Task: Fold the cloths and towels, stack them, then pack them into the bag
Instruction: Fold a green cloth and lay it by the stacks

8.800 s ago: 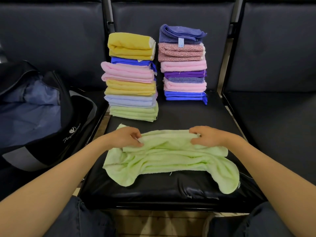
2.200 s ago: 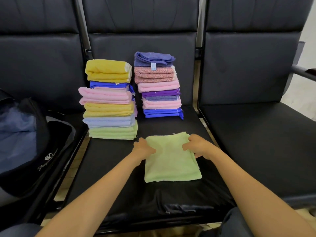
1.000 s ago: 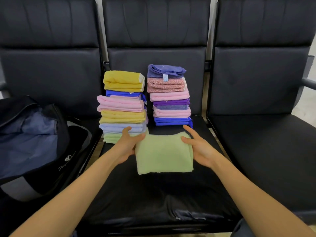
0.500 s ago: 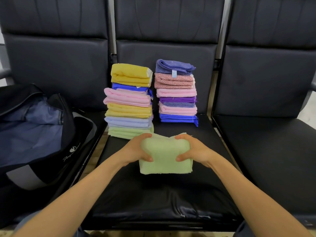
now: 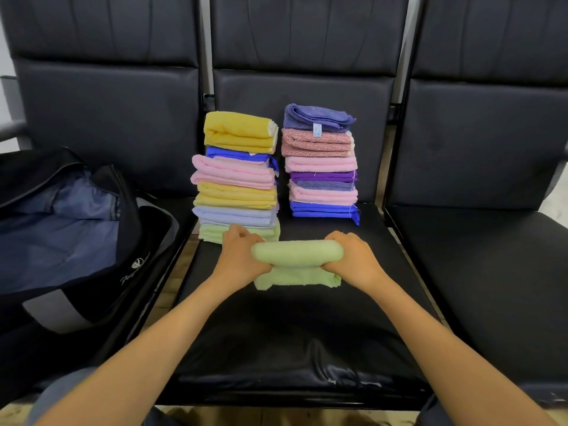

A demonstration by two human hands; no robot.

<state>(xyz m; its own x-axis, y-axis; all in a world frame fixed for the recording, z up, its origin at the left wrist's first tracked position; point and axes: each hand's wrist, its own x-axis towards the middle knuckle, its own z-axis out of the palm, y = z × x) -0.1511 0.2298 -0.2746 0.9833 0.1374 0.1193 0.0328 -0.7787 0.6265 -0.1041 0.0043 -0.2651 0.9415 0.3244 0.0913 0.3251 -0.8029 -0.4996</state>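
A folded light green towel (image 5: 296,255) is held in the middle of the black seat (image 5: 295,330), doubled over so its fold bulges toward me. My left hand (image 5: 238,256) grips its left end and my right hand (image 5: 350,256) grips its right end. Behind them stand two stacks of folded cloths: the left stack (image 5: 238,176) topped by a yellow towel, the right stack (image 5: 321,161) topped by a blue-purple one. An open black bag (image 5: 70,229) with blue lining lies on the seat to the left.
A row of black padded chairs with tall backrests (image 5: 302,53) fills the view. The right seat (image 5: 479,256) holds nothing. Narrow gaps separate the seats. My knees show at the bottom edge.
The green towel went from a loose spread to a small rectangle. In the last half second both hands have folded its far half over toward me and lifted it slightly.
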